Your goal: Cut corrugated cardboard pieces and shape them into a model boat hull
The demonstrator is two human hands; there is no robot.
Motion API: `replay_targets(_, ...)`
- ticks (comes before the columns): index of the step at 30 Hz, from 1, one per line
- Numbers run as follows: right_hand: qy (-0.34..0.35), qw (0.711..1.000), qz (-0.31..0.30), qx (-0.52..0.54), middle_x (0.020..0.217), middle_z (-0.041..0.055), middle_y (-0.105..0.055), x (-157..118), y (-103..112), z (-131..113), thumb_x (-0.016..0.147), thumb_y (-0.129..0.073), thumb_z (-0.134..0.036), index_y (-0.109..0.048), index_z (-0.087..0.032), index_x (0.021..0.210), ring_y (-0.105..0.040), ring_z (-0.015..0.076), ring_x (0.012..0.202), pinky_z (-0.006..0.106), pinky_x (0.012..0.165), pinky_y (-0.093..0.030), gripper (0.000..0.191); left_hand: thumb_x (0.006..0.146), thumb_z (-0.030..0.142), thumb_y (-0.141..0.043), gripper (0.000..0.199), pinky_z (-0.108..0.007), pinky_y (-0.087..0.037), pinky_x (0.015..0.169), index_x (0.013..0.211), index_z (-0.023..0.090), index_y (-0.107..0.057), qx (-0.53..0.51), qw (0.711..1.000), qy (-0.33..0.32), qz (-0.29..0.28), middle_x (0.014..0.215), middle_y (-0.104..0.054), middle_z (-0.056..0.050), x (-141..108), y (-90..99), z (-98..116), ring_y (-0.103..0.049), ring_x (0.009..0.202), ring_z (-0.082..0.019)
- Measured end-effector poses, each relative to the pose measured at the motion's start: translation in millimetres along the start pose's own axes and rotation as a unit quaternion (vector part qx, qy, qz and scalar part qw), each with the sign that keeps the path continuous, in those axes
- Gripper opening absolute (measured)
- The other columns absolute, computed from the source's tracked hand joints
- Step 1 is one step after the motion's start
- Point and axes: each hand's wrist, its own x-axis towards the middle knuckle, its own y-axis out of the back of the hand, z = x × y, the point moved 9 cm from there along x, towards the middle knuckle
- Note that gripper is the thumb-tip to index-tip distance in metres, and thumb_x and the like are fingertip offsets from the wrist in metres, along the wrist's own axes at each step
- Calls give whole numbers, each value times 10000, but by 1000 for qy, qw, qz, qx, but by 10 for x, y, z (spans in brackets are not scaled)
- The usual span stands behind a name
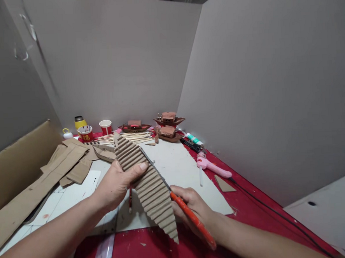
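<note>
A leaf-shaped piece of corrugated cardboard [157, 200], its ridges bare, is pinched in my left hand [114, 187], thumb on the face and fingers behind. My right hand [191, 205] is closed round the red handle of a long tool with a thin grey blade [159, 172]. That blade runs along the right edge of the cardboard; whether it is a knife or scissors seen edge-on, I cannot tell. Behind the cardboard lies a small boat-shaped cardboard hull [104, 152]. A dark red pencil-like stick [130, 201] rests on the board below.
Cardboard strips [55, 171] are piled at left. Brown model boats [135, 126], paper cups [105, 127], a yellow bottle [80, 122] and wooden sticks [132, 137] line the back. A pink glue gun [212, 166] with a cord lies right, by grey partitions [263, 84].
</note>
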Motion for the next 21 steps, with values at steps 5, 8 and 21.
replay_targets(5,-7,1000,3,16,621,-53,-324,13,-5,-22,931,-490,-502,-418,-197,720,-274,93,549,222,484,-279,377,781,340,-762,236,-246,-516,703,884,153,-660,8,1000,-17,10,827,-660,-12,24,48,139,-616,756,-126)
replay_targets(8,-12,1000,6,13,609,-54,-333,32,5,-8,918,-509,-491,-425,-199,714,-278,93,540,216,478,-291,366,798,360,-741,236,-249,-513,697,876,153,-660,10,998,-43,33,813,-666,-17,30,116,228,-618,737,-126)
replay_targets(21,-6,1000,6,17,686,8,-555,23,36,58,851,-565,-589,-612,-158,855,-488,146,622,249,583,-465,433,806,380,-725,267,-244,-464,602,803,150,-591,18,1000,-8,2,735,-610,-2,11,11,-11,-573,653,-118)
